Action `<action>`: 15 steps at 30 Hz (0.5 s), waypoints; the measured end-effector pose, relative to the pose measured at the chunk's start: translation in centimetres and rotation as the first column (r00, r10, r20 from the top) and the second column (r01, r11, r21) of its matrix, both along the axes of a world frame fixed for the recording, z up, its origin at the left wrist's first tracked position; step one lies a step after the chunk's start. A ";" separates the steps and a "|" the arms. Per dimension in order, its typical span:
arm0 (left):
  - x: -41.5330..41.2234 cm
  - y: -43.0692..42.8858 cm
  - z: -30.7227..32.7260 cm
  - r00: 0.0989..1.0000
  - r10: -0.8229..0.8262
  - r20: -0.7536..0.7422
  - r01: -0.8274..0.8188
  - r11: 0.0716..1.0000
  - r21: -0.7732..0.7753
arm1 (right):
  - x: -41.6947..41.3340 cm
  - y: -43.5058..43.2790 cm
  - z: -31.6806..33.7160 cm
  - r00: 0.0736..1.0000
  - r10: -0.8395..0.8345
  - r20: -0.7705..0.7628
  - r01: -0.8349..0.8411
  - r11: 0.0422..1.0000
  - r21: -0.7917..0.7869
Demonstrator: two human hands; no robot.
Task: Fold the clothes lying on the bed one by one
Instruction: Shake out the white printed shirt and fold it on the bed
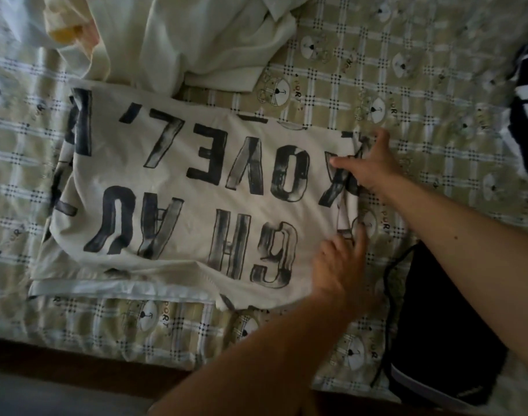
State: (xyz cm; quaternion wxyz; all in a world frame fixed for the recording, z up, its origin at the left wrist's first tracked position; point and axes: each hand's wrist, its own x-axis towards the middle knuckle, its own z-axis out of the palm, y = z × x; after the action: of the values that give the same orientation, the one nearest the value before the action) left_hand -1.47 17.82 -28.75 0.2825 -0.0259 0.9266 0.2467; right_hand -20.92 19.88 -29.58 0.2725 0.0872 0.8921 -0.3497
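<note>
A cream T-shirt with large black letters lies spread flat across the bed, its print upside down to me. Both hands are at its right edge. My right hand has its thumb on top of the cloth and its fingers past the edge, pinching the upper right corner. My left hand sits lower, with curled fingers holding the lower right edge where the cloth bunches.
A pile of cream and pale yellow clothes lies at the back. A folded black garment sits at the front right, and a dark striped one at the right edge. The checked bedsheet shows at the back right. The bed's front edge is close.
</note>
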 end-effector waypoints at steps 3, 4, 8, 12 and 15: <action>-1.2 0.6 -0.2 0.995 -0.095 -0.020 0.092 0.991 -0.095 | -0.1 -0.4 0.1 0.994 0.105 -0.033 -0.105 0.994 -0.009; -1.5 0.0 0.2 0.994 -0.103 -0.028 0.101 0.992 -0.076 | 0.0 -0.7 0.6 0.989 0.138 -0.060 -0.140 0.990 -0.034; -1.0 -5.2 3.5 0.998 -0.062 -0.032 0.066 0.986 0.152 | 0.7 -2.7 3.7 0.963 0.232 -0.138 -0.253 0.953 -0.164; 2.7 -13.3 8.4 0.980 0.188 -0.071 -0.142 0.898 0.417 | 1.6 -8.3 8.1 0.948 0.256 -0.190 -0.303 0.908 -0.289; 6.8 -20.9 12.4 0.927 0.371 -0.056 -0.303 0.827 0.473 | 2.9 -15.0 10.6 0.931 0.291 -0.220 -0.354 0.867 -0.350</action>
State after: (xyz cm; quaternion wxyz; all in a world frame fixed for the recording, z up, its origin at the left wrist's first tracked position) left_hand 5.37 -3.10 -16.34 0.1642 -0.1041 0.8413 0.5044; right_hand -17.97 4.89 -18.98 0.2666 -0.1467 0.8271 -0.4726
